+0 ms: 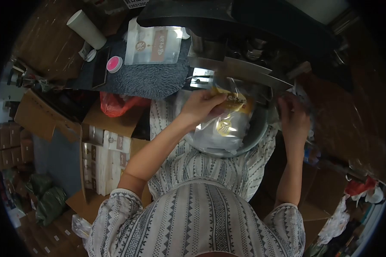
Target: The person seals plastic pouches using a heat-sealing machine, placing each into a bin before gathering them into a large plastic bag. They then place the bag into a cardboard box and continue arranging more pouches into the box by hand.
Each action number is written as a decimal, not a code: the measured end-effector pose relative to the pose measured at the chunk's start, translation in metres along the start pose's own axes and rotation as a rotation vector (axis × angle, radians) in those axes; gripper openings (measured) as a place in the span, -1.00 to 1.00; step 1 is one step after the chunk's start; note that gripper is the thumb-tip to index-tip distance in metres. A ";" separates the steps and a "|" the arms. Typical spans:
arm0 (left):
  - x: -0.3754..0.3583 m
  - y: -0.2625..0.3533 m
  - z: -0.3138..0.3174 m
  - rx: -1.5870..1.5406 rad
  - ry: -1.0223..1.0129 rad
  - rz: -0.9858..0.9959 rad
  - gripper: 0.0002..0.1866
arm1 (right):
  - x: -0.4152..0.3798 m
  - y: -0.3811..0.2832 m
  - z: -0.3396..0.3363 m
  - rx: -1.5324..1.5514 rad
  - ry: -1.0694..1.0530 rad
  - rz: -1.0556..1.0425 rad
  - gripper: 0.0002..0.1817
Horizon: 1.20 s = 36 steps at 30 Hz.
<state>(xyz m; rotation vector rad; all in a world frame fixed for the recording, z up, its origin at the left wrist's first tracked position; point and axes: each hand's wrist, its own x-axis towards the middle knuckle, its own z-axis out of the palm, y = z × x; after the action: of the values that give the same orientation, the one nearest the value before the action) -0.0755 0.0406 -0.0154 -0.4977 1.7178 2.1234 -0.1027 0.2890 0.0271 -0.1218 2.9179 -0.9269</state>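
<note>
My left hand point(203, 106) pinches the upper left edge of a clear plastic pouch point(227, 124) with a gold and yellow print. The pouch lies tilted over a round basin point(255, 143) on my lap, which holds more clear plastic. Just above the pouch runs the metal edge of a machine point(248, 70). To the right of the pouch is my right hand point(294, 113), fingers bent and close together near the basin's right side; whether anything is between its fingertips is too dark to tell.
A printed pouch point(154, 45) lies on a grey fluffy cloth point(154, 79) at the upper left, near a pink-topped jar point(114, 64) and a white cup point(86, 30). An open carton point(85, 162) with stacked packs stands left; a red bag point(116, 105) hangs above it.
</note>
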 end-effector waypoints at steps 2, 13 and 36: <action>-0.001 -0.005 0.000 -0.050 -0.005 0.040 -0.72 | 0.013 0.040 0.013 -0.555 0.388 -0.142 -0.61; 0.138 0.089 -0.181 1.504 0.741 0.683 -0.55 | 0.027 0.069 0.014 -0.279 0.260 -0.072 -0.66; -0.057 -0.031 -0.091 1.159 0.682 0.773 -0.74 | -0.016 -0.018 -0.012 0.158 0.123 -0.044 -0.77</action>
<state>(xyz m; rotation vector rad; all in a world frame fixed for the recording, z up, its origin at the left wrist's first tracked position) -0.0072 -0.0457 -0.0321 -0.1852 3.4957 0.8430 -0.0874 0.2823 0.0482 -0.1233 2.9470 -1.2093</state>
